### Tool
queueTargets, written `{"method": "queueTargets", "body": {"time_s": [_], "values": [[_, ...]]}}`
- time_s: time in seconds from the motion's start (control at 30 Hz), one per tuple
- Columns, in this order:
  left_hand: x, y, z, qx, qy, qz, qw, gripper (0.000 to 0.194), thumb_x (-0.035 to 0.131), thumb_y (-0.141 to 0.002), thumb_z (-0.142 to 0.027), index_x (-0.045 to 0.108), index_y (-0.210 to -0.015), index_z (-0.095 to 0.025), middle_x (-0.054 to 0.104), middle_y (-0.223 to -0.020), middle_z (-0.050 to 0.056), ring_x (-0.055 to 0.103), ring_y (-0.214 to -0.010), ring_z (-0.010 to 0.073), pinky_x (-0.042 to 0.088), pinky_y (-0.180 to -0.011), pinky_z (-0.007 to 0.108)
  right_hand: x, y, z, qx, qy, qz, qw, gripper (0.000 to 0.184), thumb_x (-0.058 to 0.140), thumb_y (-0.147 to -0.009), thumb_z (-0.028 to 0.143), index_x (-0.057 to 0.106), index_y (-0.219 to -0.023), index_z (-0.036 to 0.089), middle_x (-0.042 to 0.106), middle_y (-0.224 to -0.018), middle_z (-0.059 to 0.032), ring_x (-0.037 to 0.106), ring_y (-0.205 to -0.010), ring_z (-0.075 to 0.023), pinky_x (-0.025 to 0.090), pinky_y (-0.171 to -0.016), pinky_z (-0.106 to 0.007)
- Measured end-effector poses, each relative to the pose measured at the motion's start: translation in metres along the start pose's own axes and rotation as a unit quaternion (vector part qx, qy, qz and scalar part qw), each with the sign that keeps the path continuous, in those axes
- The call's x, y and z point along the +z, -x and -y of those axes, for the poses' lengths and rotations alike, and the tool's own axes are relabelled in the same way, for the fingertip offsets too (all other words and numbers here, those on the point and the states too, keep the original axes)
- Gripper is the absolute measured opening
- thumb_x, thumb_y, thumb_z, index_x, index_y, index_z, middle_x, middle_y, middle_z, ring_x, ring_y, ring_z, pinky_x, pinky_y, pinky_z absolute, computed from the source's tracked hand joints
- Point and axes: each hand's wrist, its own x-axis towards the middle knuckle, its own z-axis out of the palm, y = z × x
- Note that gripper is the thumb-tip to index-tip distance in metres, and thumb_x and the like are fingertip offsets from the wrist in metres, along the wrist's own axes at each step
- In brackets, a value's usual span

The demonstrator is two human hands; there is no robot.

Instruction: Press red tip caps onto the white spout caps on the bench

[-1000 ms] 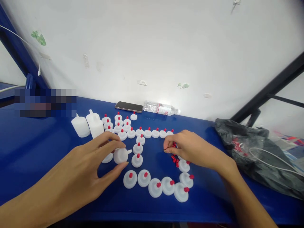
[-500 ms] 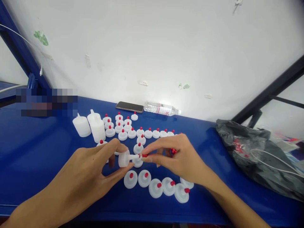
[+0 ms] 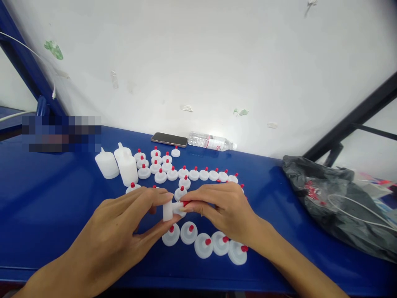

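Observation:
Between the thumb and fingers of my left hand (image 3: 120, 234) is a white plastic nozzle cap (image 3: 168, 210), held on its side with its spout toward the right. My right hand (image 3: 228, 209) pinches a small red tip cap (image 3: 186, 203) at the end of that spout; the fingers partly cover the join. Just below my hands lies a row of white nozzle caps with red tips (image 3: 188, 234). Many more of the same (image 3: 194, 174) stand behind, some hidden by my hands.
White nozzle caps without red tips stand in stacks (image 3: 128, 169) at the left of the blue table (image 3: 62, 198). Along the wall lie a phone (image 3: 169, 139) and a clear water bottle (image 3: 204, 140). A black plastic bag (image 3: 297, 176) with red pieces (image 3: 311, 190) is at right.
My right hand has moved slightly left, and its fingers have closed nearer the white cap. The cap has turned a little. Red pieces seen under my right palm are now hidden.

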Motion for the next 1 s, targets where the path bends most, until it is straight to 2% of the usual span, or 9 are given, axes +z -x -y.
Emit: {"method": "queueTargets", "body": {"time_s": [0.17, 0.23, 0.33, 0.43, 0.57, 0.67, 0.87, 1.0], "values": [[0.004, 0.002, -0.003, -0.004, -0.001, -0.011, 1.0, 0.02, 0.053, -0.117, -0.05, 0.059, -0.129, -0.036, 0.088, -0.102, -0.006, 0.065, -0.053, 0.0129, 0.064, -0.068, 0.03, 0.005, 0.004, -0.001, -0.019, 0.053, 0.008, 0.998, 0.037, 0.061, -0.122, 0.035, 0.083, -0.1, 0.015, 0.084, -0.081, -0.0038, 0.074, -0.063, -0.0118, 0.051, -0.058, -0.022], [0.006, 0.002, -0.006, 0.011, 0.001, -0.031, 0.999, 0.015, 0.055, -0.117, -0.044, 0.061, -0.126, -0.033, 0.087, -0.096, -0.006, 0.062, -0.049, 0.0116, 0.064, -0.065, 0.028, 0.005, 0.006, -0.002, -0.043, 0.056, 0.006, 0.997, 0.032, 0.059, -0.121, 0.024, 0.079, -0.098, 0.015, 0.08, -0.077, -0.0032, 0.07, -0.06, -0.0118, 0.048, -0.054, -0.023], [0.007, 0.002, -0.008, 0.032, -0.007, -0.054, 0.998, 0.011, 0.059, -0.116, -0.038, 0.064, -0.122, -0.03, 0.087, -0.09, -0.007, 0.059, -0.045, 0.0108, 0.061, -0.059, 0.025, 0.004, 0.01, -0.003, -0.07, 0.073, 0.021, 0.995, 0.028, 0.054, -0.112, 0.004, 0.076, -0.098, 0.017, 0.079, -0.077, -0.0019, 0.069, -0.06, -0.0116, 0.047, -0.053, -0.022], [0.005, 0.001, -0.009, 0.036, -0.01, -0.046, 0.998, 0.014, 0.059, -0.116, -0.04, 0.065, -0.123, -0.03, 0.088, -0.092, -0.006, 0.061, -0.046, 0.0103, 0.061, -0.06, 0.024, 0.002, 0.011, -0.002, -0.078, 0.09, 0.052, 0.992, 0.03, 0.052, -0.104, -0.004, 0.074, -0.102, 0.016, 0.079, -0.08, -0.0014, 0.07, -0.062, -0.0119, 0.049, -0.054, -0.022], [0.003, -0.002, -0.011, 0.023, 0.016, -0.02, 0.999, 0.025, 0.056, -0.118, -0.053, 0.065, -0.119, -0.029, 0.078, -0.074, -0.01, 0.055, -0.042, 0.0083, 0.055, -0.054, 0.021, 0.001, 0.011, 0.0, -0.089, 0.088, 0.053, 0.991, 0.032, 0.049, -0.102, -0.006, 0.074, -0.103, 0.013, 0.076, -0.078, -0.0009, 0.068, -0.061, -0.0115, 0.049, -0.052, -0.022], [0.004, -0.004, -0.013, 0.0, 0.038, -0.025, 0.999, 0.031, 0.058, -0.115, -0.06, 0.067, -0.115, -0.03, 0.069, -0.063, -0.013, 0.052, -0.04, 0.007, 0.048, -0.048, 0.02, 0.001, 0.01, 0.003, -0.103, 0.106, 0.044, 0.988, 0.031, 0.05, -0.103, -0.005, 0.075, -0.1, 0.012, 0.072, -0.075, 0.0, 0.063, -0.057, -0.0113, 0.046, -0.049, -0.024], [0.007, -0.008, -0.014, -0.031, 0.087, -0.051, 0.994, 0.036, 0.069, -0.108, -0.064, 0.071, -0.106, -0.028, 0.07, -0.064, -0.013, 0.053, -0.04, 0.004, 0.048, -0.045, 0.014, -0.004, 0.006, 0.008, -0.114, 0.168, 0.063, 0.977, 0.038, 0.046, -0.097, -0.01, 0.077, -0.097, 0.011, 0.075, -0.076, 0.0002, 0.061, -0.056, -0.0113, 0.044, -0.049, -0.026], [0.007, -0.009, -0.016, -0.013, 0.109, -0.014, 0.994, 0.027, 0.07, -0.11, -0.054, 0.069, -0.106, -0.028, 0.075, -0.072, -0.012, 0.055, -0.044, 0.0044, 0.048, -0.047, 0.015, -0.001, 0.007, 0.012, -0.107, 0.164, 0.074, 0.978, 0.034, 0.049, -0.105, -0.004, 0.078, -0.098, 0.013, 0.076, -0.078, 0.001, 0.064, -0.058, -0.011, 0.045, -0.05, -0.027]]}}
